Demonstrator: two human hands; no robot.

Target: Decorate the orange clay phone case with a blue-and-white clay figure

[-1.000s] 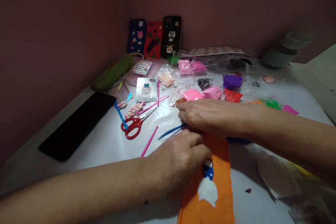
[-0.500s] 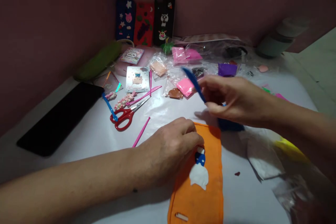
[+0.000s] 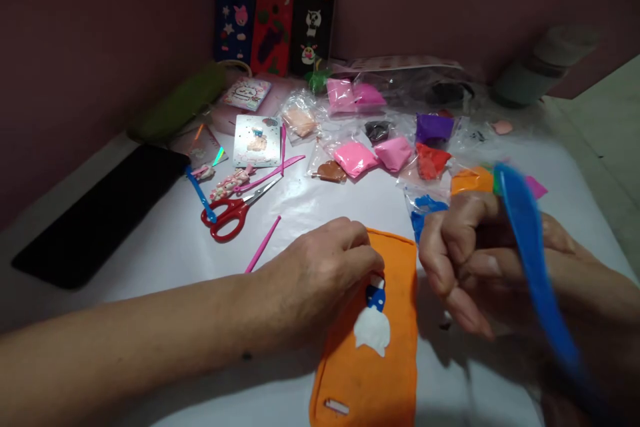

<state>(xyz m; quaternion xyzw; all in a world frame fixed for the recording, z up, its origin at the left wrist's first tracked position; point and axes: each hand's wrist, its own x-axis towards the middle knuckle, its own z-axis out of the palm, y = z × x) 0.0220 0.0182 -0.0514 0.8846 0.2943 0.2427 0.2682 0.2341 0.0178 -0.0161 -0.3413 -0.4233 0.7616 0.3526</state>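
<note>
An orange clay-covered phone case lies on the white table in front of me, with a slot near its lower end. On it sits a flat figure made of a white cat-head shape and a blue piece with white dots. My left hand rests over the case's upper left part, fingers bent and pinched at the figure's end; what they hold, if anything, is hidden. Right of the case, my right hand is raised with fingers curled, holding a blue plastic modelling knife, slightly blurred.
Red-handled scissors and pink modelling tools lie left of the case. Farther back are several clay packets and a silver card. A black slab lies at left. Decorated phone cases lean against the wall.
My right hand has moved right and nearer with the blue modelling knife, turning it, and uncovering clay packets behind. My left hand stays on the case. The view has shifted slightly.
</note>
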